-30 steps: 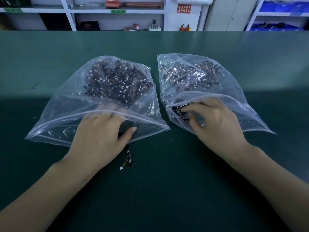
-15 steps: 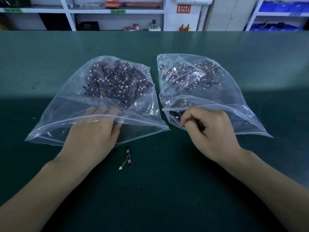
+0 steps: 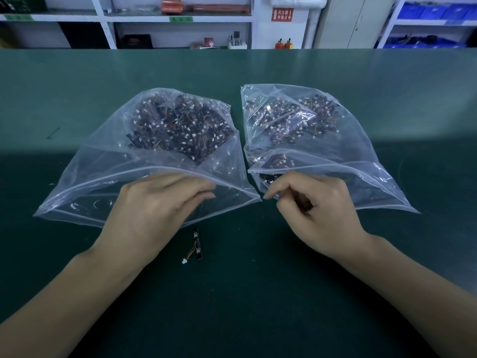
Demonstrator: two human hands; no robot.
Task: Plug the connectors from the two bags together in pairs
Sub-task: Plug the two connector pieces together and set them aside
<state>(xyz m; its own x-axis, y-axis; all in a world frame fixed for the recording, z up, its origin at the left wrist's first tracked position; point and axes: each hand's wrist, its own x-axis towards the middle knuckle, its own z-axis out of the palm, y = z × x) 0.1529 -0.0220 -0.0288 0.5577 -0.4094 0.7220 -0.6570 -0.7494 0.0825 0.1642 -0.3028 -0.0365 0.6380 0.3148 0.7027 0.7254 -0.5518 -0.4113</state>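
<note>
At the bag mouths, both my hands work.
My left hand (image 3: 154, 210) lies flat, fingers loose, on the left bag (image 3: 85, 184); my right hand (image 3: 313, 213), right of it, is curled, contents indiscernible.

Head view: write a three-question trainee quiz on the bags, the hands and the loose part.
1. True or false: both clear bags, the left bag and the right bag, hold dark parts with white plugs.
2. Where does the loose part lie? A) inside the left bag B) on the green table, outside both bags C) on a shelf
3. Which of the hands is curled at the right bag's mouth: the left hand or the right hand?

Key: 1 true; 2 B; 3 right hand.
</note>
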